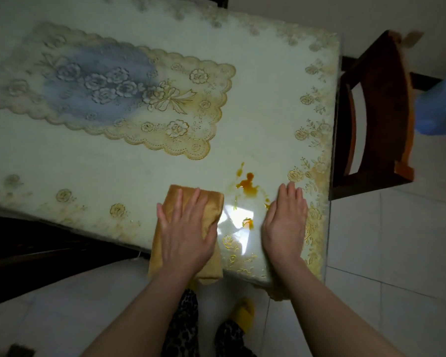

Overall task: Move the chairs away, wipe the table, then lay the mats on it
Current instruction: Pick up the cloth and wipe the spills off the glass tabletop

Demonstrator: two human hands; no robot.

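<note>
The table [268, 104] has a glass top over a pale cloth with gold flower print. A folded tan cloth [211, 202] lies at the table's near edge, and my left hand [184, 233] presses flat on it with fingers spread. My right hand [285, 222] rests flat on the bare glass near the right corner, holding nothing. Between and just beyond the two hands sits an orange-brown spill [249, 185], with smaller drops [248, 222] nearer me. A dark wooden chair [373, 114] stands just off the table's right end.
A lace-patterned runner [129, 99] shows under the glass in the table's middle. A blue object [438, 106] lies blurred at the right edge beyond the chair. White floor tiles [386, 253] spread right of the table. A dark piece of furniture [36, 253] sits below the near left edge.
</note>
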